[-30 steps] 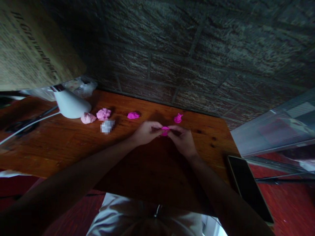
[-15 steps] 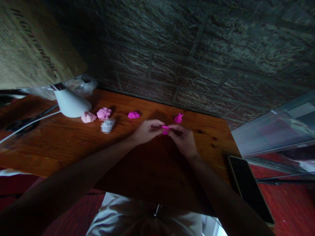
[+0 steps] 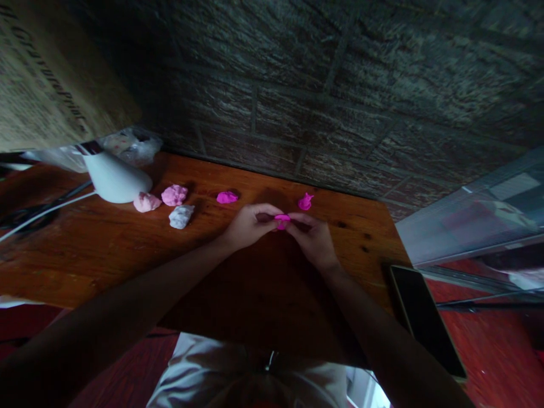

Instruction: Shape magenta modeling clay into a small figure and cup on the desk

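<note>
Both hands meet over the wooden table [image 3: 272, 306], pinching one small piece of bright magenta modelling clay [image 3: 281, 221]. My left hand [image 3: 250, 228] grips its left side between thumb and fingers. From the right, my right hand [image 3: 315, 239] closes on the same piece. Just beyond the right hand stands a small magenta clay figure [image 3: 305, 202] with pointed bits on top. A magenta clay lump [image 3: 227, 197] lies beyond my left hand. Farther left are a pink lump [image 3: 174, 195], a pale pink lump [image 3: 147, 202] and a white lump [image 3: 181, 216].
A lamp with a white base [image 3: 118, 178] and a printed paper shade [image 3: 55, 79] stands at the left, its cable running across the table. Behind it lies a clear plastic bag [image 3: 131, 146]. A phone [image 3: 427, 323] rests at the right edge. A brick-patterned wall [image 3: 276, 96] closes the back.
The view has shifted slightly, so most things sit a little farther left. The magenta piece in my fingers looks flatter and wider; both hands still hold it.
</note>
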